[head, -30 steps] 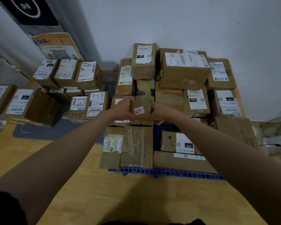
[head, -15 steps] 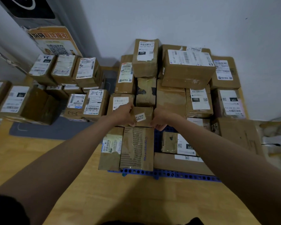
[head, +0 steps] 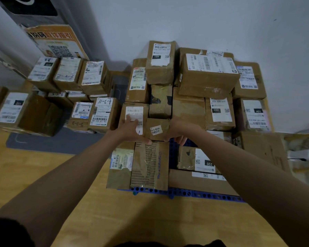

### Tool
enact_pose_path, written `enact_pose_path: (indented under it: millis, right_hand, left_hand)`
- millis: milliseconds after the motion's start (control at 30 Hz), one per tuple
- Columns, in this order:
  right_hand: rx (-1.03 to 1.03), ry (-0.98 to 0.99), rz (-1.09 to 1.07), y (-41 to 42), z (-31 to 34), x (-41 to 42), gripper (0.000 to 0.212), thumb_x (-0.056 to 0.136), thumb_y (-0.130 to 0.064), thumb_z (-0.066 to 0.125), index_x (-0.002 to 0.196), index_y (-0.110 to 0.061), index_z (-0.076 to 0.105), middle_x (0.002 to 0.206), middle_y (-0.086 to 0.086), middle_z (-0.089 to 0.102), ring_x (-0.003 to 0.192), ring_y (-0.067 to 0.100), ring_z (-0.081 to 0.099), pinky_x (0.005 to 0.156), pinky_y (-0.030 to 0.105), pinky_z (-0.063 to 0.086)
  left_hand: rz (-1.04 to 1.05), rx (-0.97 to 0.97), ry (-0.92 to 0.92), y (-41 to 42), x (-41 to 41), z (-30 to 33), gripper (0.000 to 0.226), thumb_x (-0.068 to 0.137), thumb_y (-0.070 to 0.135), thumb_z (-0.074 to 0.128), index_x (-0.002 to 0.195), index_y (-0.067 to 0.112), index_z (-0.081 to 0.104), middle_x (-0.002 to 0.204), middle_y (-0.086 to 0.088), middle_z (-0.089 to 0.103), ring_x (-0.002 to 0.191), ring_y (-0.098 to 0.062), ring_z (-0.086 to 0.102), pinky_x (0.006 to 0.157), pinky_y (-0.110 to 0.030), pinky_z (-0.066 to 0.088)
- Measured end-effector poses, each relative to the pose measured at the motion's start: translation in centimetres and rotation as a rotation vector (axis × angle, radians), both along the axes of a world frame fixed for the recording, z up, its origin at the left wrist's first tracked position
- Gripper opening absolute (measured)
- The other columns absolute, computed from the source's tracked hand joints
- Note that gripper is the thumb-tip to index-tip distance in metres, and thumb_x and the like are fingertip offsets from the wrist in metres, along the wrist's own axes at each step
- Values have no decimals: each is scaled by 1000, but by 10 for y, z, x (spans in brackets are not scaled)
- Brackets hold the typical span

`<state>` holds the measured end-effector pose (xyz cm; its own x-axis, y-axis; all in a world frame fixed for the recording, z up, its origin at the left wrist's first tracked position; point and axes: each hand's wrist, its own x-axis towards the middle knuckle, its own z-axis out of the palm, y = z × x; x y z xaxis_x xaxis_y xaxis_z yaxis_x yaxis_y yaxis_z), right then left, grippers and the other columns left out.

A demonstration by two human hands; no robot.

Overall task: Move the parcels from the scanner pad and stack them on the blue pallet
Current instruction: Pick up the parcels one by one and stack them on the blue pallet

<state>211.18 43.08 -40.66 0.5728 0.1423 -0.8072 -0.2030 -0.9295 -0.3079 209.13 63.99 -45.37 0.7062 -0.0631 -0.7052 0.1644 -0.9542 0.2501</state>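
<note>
Small parcel (head: 157,129): brown cardboard box with a little white barcode sticker, sitting in the middle of the stack on the blue pallet (head: 169,192), wedged between a labelled box (head: 134,116) on its left and taller boxes behind it and to its right; its lower edge meets the long taped box (head: 150,166) in front. Left hand (head: 131,130): palm flat against the parcel's left side, fingers spread and reaching up over the neighbouring label, thumb low by the parcel's bottom corner. Right hand (head: 177,130): cupped against the right side, fingers curled downward over a bare patch of pallet. Grip: the two hands press the parcel between them; the hold looks light, more a steadying than a carry. Arms: both stretched well forward, forearms converging on the parcel from the near edge of the wooden table (head: 96,211). Step in hand, as judged: seating the parcel in its slot. To do it well, push it level and fully back so it stands flush with the neighbours, check it does not rock on the box beneath, then draw both hands straight away without dragging it. Remaining stock: many parcels (head: 68,73) stand to the left on and around the grey scanner pad (head: 48,142), well apart from the pallet.
</note>
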Motion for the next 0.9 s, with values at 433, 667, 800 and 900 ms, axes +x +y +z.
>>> enact_pose_path:
  millis: [433, 667, 800, 900]
  right_hand:
    - [-65, -54, 91, -5, 36, -17, 47, 86, -17, 73, 125, -4, 50, 116, 19, 61, 104, 33, 64, 88, 44, 58]
    - [-140, -288, 259, -16, 72, -45, 32, 87, -19, 69, 115, -6, 59, 103, 11, 64, 95, 26, 64, 87, 40, 56]
    - [-154, -540, 352, -2, 85, -71, 17, 88, -22, 64, 97, -11, 53, 93, 4, 56, 88, 22, 58, 69, 32, 48]
    - [-94, -600, 372, 23, 86, -94, 29, 91, -20, 60, 118, -11, 53, 114, 7, 58, 103, 25, 58, 77, 35, 49]
  left_hand:
    - [-120, 134, -27, -5, 1, 16, 119, 68, 55, 80, 156, 16, 10, 163, -6, -2, 147, -30, 16, 115, -48, 29]
    - [-189, 153, -128, -13, -17, 60, 99, 73, 49, 78, 151, 14, 28, 155, -6, 31, 138, -26, 36, 107, -38, 39]
    - [-176, 142, -153, -5, -41, 80, 85, 79, 46, 75, 148, 14, 35, 152, -5, 36, 135, -26, 40, 105, -37, 41]
    - [-195, 165, -157, 6, -64, 90, 72, 83, 46, 71, 142, 13, 43, 145, -6, 45, 127, -26, 47, 94, -33, 42]
